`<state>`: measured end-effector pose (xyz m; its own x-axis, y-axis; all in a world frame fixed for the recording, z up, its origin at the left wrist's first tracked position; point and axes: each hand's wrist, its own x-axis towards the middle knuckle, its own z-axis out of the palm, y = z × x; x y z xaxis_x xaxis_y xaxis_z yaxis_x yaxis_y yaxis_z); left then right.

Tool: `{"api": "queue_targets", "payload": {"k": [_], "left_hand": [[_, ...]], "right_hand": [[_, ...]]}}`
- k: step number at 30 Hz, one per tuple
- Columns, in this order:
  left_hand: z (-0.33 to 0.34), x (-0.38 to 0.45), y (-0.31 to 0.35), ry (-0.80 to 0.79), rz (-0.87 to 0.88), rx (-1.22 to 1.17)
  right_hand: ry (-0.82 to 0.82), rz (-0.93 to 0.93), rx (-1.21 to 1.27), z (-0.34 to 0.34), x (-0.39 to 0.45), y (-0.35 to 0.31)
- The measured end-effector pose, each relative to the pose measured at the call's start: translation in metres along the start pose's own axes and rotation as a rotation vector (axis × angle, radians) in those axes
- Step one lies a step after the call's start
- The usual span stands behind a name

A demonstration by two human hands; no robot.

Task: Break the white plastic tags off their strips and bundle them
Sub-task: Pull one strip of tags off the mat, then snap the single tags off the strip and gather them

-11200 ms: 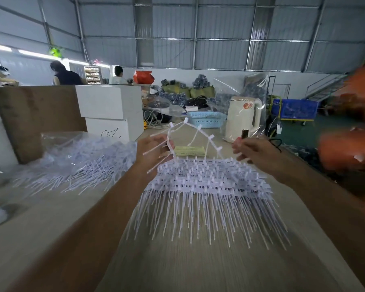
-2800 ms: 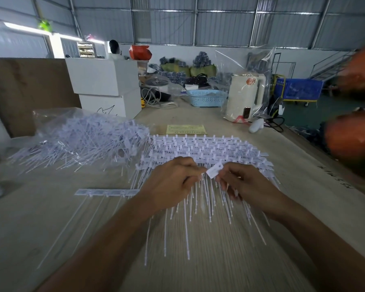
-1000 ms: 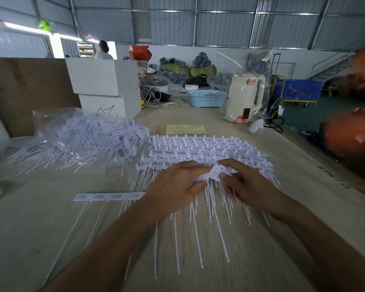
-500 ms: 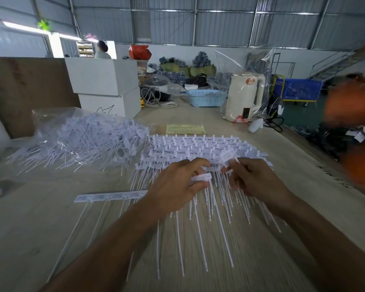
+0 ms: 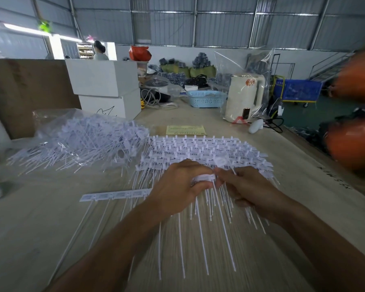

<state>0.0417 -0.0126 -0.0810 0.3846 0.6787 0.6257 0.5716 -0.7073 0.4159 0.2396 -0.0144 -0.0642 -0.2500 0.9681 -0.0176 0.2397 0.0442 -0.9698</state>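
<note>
Clear plastic bag (image 5: 51, 121) at ten o'clock lies on the table (image 5: 40, 228), with a loose heap of tags (image 5: 82, 142) spilling from it. Just right of the heap, at twelve o'clock, sits the stack of strips (image 5: 198, 148), thin tails fanning toward the camera. One flat strip (image 5: 114, 196) lies apart at nine o'clock of the hands, its tails running down toward seven o'clock. Left hand (image 5: 177, 190) curls its fingers round a small bundle (image 5: 203, 178) of broken-off tags, over the near edge of the stack. Right hand (image 5: 244, 186) touches it at three o'clock, fingertips pinching a single tag (image 5: 220, 162) against the bundle. Beyond the stack at one o'clock lies a yellow paper (image 5: 185, 130); farther right stands a cream kettle (image 5: 246, 98) inside clear wrap
</note>
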Motion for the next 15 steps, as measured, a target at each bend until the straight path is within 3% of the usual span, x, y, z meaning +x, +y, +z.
{"api": "queue_targets", "payload": {"k": [7, 15], "left_hand": [[-0.004, 0.0, 0.001, 0.007, -0.117, -0.159], [-0.022, 0.002, -0.007, -0.195, -0.096, -0.232]], "right_hand": [[-0.106, 0.012, 0.11, 0.007, -0.004, 0.0], [0.021, -0.015, 0.179, 0.012, 0.002, 0.004]]}}
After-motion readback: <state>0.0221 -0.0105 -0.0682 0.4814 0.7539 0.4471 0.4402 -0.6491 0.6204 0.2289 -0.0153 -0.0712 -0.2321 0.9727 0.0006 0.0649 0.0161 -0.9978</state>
